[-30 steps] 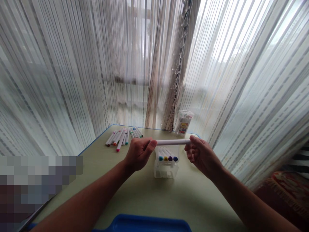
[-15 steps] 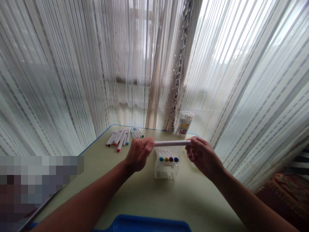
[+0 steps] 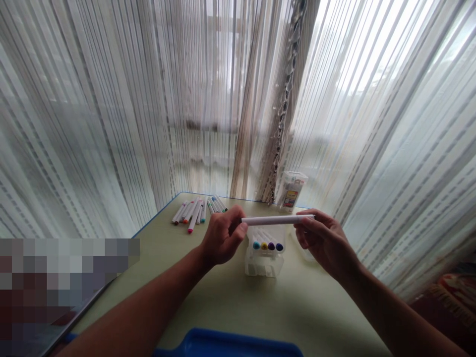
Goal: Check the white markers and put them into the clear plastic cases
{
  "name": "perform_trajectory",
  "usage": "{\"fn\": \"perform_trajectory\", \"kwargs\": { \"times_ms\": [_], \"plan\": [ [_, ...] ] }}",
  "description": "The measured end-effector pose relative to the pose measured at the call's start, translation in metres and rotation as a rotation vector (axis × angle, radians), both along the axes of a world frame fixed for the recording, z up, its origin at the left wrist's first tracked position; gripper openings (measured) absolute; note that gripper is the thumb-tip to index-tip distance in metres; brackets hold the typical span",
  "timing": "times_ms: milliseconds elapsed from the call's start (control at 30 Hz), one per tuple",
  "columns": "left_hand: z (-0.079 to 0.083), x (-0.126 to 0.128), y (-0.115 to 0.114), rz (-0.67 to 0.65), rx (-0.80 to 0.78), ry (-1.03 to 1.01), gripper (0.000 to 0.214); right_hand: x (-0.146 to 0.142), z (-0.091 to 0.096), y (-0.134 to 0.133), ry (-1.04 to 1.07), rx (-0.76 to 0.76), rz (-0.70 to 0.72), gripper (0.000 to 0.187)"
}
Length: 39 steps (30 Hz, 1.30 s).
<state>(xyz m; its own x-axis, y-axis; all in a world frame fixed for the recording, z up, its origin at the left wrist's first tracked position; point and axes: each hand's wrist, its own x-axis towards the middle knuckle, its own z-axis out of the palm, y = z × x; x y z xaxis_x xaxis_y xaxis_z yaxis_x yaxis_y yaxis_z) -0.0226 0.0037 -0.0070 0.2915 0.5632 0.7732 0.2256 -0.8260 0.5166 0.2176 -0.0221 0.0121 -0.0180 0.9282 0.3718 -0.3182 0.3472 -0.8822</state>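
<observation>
Pinched between thumb and fingers of left hand (image 3: 223, 238) at one end and of right hand (image 3: 332, 238) at the other: white marker (image 3: 271, 220), nearly level above the desk (image 3: 230, 307). Judged light, stiff, smooth enough to roll; best taken mid-barrel, with little pressure. Just beyond, in clear holder (image 3: 264, 265): four markers (image 3: 264, 245) with turquoise, yellow, purple and dark blue ends facing out. Partly behind right hand: clear plastic piece (image 3: 308, 255). Near the far edge: labelled clear box (image 3: 293, 193), with contents too indistinct to tell.
</observation>
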Motion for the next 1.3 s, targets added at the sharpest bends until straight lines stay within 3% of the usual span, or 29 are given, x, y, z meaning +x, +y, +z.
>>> {"fn": "perform_trajectory", "kwargs": {
  "times_ms": [200, 500, 833, 1067, 1300],
  "plan": [
    [0.0, 0.0, 0.0, 0.0, -0.014, -0.025, 0.013, 0.003, -0.005, 0.0, -0.071, 0.11, -0.03, 0.018],
    [-0.001, 0.0, 0.004, -0.017, -0.015, 0.033, 0.02, 0.002, -0.01, -0.005, -0.255, 0.353, -0.193, 0.013],
    [-0.001, 0.0, 0.004, 0.005, -0.042, 0.021, 0.028, 0.003, -0.011, -0.006, -0.283, 0.353, -0.204, 0.017],
    [-0.001, 0.002, 0.004, 0.027, -0.076, -0.022, 0.033, 0.001, 0.003, -0.015, -0.045, 0.288, -0.189, 0.012],
    [-0.003, 0.002, 0.01, 0.125, -0.091, -0.007, 0.036, 0.002, 0.008, -0.029, -0.076, 0.397, -0.31, 0.009]
  ]
}}
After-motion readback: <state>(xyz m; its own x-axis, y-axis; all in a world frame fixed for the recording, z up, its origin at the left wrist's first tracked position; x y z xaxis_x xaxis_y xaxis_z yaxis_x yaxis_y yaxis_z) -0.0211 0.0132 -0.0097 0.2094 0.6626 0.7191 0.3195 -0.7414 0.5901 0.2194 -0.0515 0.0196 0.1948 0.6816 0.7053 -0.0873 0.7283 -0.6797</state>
